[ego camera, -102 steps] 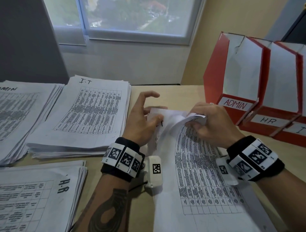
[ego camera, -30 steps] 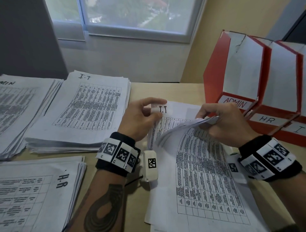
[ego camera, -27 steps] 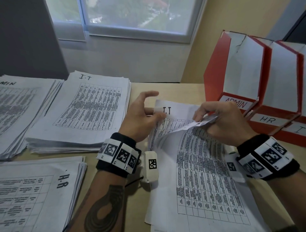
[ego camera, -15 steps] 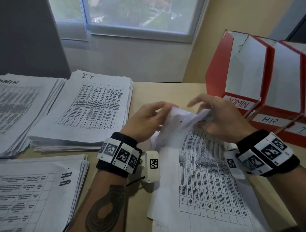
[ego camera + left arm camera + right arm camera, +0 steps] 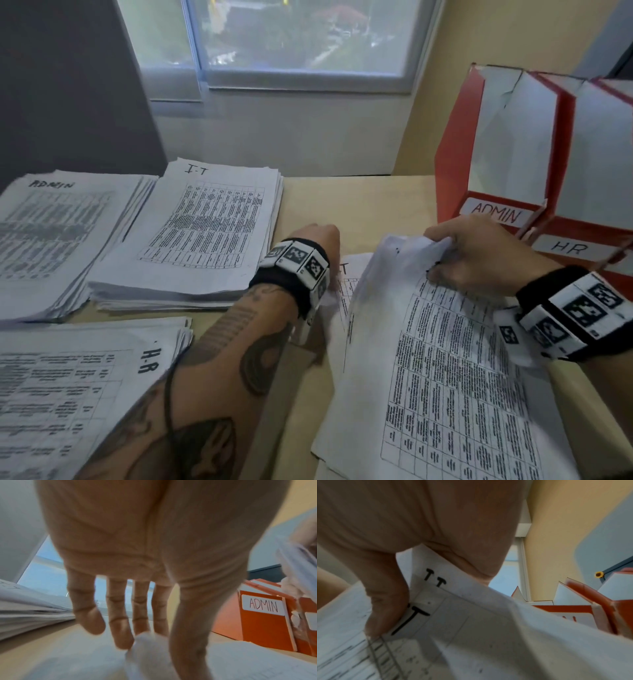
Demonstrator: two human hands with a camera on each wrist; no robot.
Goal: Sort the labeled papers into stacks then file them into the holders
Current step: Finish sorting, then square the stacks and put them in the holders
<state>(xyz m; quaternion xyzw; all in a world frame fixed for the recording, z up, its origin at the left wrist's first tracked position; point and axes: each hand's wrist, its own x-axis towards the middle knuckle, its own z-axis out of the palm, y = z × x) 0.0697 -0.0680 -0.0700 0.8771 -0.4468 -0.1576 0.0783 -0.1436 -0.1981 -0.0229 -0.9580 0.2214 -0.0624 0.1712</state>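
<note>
Sorting step: right hand (image 5: 476,253) pinches lifted white printed sheets' (image 5: 445,370) top edge, left hand (image 5: 317,240) spread flat on pale wooden table (image 5: 359,205), holding nothing; next prob. read label, move to matching white I-T stack (image 5: 205,233).

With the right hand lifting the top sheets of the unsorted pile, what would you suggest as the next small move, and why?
Probably carry the lifted sheets to the I-T stack. The right hand pinches their top edge, where the right wrist view shows "I.T" labels, and the left hand, fingers straight, hovers beside that stack, holding nothing.
</note>
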